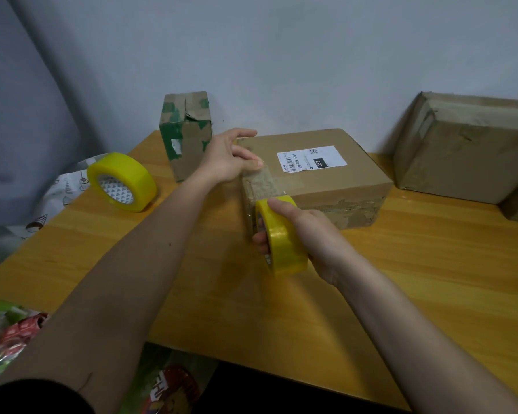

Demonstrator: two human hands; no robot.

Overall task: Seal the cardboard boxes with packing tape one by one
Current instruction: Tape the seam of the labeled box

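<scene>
Crinkled snack wrappers in red and green lie nearest, at the lower left below the edge of the yellow wooden tabletop. Two bare forearms reach forward over it.

On the right, the right hand has its grip clenched around a yellow tape roll, fingers wrapped over the outer band and fingertips showing through the core on the far side. That roll stands on edge, held just off the near left corner of the middle box. A strip of clear tape runs from the roll up the box's left end and onto its top.

Further in, the left hand sits at the top left edge of the same box; its thumb presses the tape end flat onto the lid, and the other fingers reach over the far edge, loosely curled. This box lies flat near the tabletop's middle, with a white shipping label on top and old torn tape along its front face.

Left of the hands, a second yellow tape roll rests tilted at the tabletop's left edge, touching nothing else. Behind it a small box with green tape stands upright. At the far right, a large worn box leans against the pale wall.
</scene>
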